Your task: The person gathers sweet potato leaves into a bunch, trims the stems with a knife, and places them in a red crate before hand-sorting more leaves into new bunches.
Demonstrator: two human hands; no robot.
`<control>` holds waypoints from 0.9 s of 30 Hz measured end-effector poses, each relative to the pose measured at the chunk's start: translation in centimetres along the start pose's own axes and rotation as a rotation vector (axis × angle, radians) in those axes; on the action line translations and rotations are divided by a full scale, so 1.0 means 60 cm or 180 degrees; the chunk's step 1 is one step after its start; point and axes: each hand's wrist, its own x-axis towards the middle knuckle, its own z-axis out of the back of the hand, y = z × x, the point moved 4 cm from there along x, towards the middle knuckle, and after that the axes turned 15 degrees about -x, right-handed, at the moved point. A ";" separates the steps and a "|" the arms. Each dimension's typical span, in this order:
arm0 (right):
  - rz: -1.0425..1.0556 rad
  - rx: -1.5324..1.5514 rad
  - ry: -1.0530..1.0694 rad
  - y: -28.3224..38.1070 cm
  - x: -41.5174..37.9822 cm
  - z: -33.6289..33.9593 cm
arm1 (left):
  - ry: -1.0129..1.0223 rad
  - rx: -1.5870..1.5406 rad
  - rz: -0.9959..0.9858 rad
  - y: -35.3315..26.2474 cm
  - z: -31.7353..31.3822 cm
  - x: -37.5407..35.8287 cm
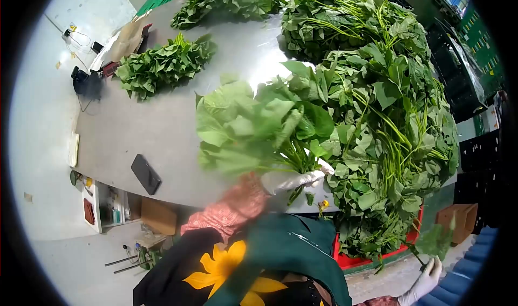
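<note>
My left hand point(297, 181), in a white glove, is closed around the stems of a bunch of leafy greens point(270, 117). The broad leaves fan out over the metal table and are partly blurred. Low on the right, my right hand point(426, 282), also gloved in white, pinches the stem of a single leafy sprig point(435, 242) beyond the edge of the red crate. Between the hands rises a big heap of loose greens point(388, 128), with long stems showing. A few scraps, one with a yellow leaf point(324, 204), lie at the table edge beside my left hand.
Other leafy bunches lie farther back on the metal table point(118, 139), one at the left point(164, 66) and one at the top point(226, 4). A dark phone point(145, 174) rests near the left front edge. The red crate point(350, 261) stands under the heap; a cardboard box point(457, 223) is at right.
</note>
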 end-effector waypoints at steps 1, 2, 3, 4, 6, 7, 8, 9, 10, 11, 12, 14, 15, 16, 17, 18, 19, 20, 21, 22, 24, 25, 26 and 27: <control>0.0167 -0.0408 -0.0146 0.033 -0.008 -0.007 | -0.0139 0.0309 0.0058 0.112 0.035 0.017; 0.0341 -0.0814 -0.0289 0.071 -0.019 -0.013 | -0.0322 0.0265 -0.0037 0.067 0.021 0.004; 0.0564 -0.0536 -0.0323 0.068 -0.013 -0.041 | -0.0503 0.0223 -0.0134 0.020 0.006 -0.009; 0.0346 -0.0353 -0.0075 0.114 -0.017 -0.036 | -0.0553 0.0155 -0.0184 0.004 0.004 -0.011; 0.0662 0.0049 -0.0124 0.161 -0.012 -0.050 | -0.0564 0.0109 -0.0236 -0.012 0.003 -0.021; 0.0683 0.0238 0.0119 0.207 -0.016 -0.040 | -0.0573 0.0079 -0.0248 -0.016 0.004 -0.022; 0.0885 0.0273 0.0011 0.228 -0.018 -0.042 | -0.0580 0.0070 -0.0252 -0.018 0.004 -0.020; 0.0914 0.0289 0.0175 0.245 -0.016 -0.046 | -0.0583 0.0042 -0.0254 -0.018 0.003 -0.021; 0.0942 0.0298 0.0341 0.255 -0.015 -0.051 | -0.0584 0.0025 -0.0252 -0.020 0.002 -0.021; 0.1032 0.0470 0.0346 0.258 -0.014 -0.061 | -0.0586 0.0008 -0.0251 -0.021 0.002 -0.022; 0.1026 0.0254 0.0414 0.261 -0.011 -0.070 | -0.0595 0.0004 -0.0256 -0.020 0.001 -0.022; 0.1271 0.0435 0.0295 0.271 -0.023 -0.071 | -0.0601 0.0003 -0.0245 -0.021 0.000 -0.023; 0.1283 0.0302 0.0327 0.270 -0.023 -0.079 | -0.0598 0.0005 -0.0240 -0.021 0.001 -0.021; 0.1377 0.0436 0.0249 0.271 -0.029 -0.082 | -0.0608 0.0007 -0.0234 -0.019 0.001 -0.020; 0.1274 0.0431 0.0394 0.268 -0.032 -0.088 | -0.0603 0.0017 -0.0231 -0.018 0.002 -0.018; 0.1168 0.0423 0.0543 0.265 -0.036 -0.093 | -0.0611 0.0024 -0.0231 -0.019 0.003 -0.017; 0.1168 0.0244 0.0671 0.269 -0.038 -0.088 | -0.0610 0.0036 -0.0223 -0.019 0.003 -0.017; 0.1191 0.0262 0.0639 0.261 -0.044 -0.097 | -0.0612 0.0034 -0.0217 -0.019 0.005 -0.015; 0.1319 0.0271 0.0566 0.260 -0.045 -0.102 | -0.0617 0.0037 -0.0215 -0.019 0.005 -0.015; 0.1450 0.0283 0.0490 0.261 -0.046 -0.105 | -0.0622 0.0046 -0.0219 -0.020 0.007 -0.014; 0.1445 0.0313 0.0507 0.261 -0.047 -0.114 | -0.0645 0.0052 -0.0220 -0.019 0.008 -0.015; 0.1443 0.0329 0.0512 0.264 -0.048 -0.114 | -0.0651 0.0054 -0.0226 -0.018 0.007 -0.016; 0.1460 0.0291 0.0540 0.270 -0.047 -0.112 | -0.0641 0.0066 -0.0217 -0.018 0.007 -0.016; 0.1476 0.0259 0.0561 0.278 -0.046 -0.108 | -0.0641 0.0073 -0.0219 -0.018 0.007 -0.016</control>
